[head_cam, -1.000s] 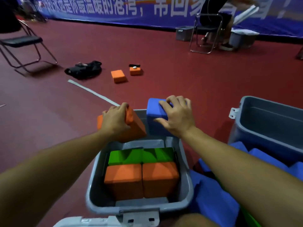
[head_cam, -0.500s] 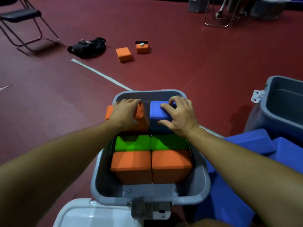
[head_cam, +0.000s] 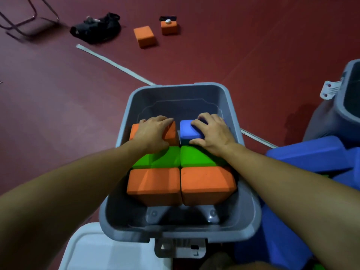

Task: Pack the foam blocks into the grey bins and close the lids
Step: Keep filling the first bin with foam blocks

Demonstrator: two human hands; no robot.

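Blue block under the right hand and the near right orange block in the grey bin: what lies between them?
In the head view, a green block lies between the blue block and the near right orange block, touching both.

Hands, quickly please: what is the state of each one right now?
Left hand: closed, fingers curled over the orange block in the bin.
Right hand: closed, gripping the blue block.
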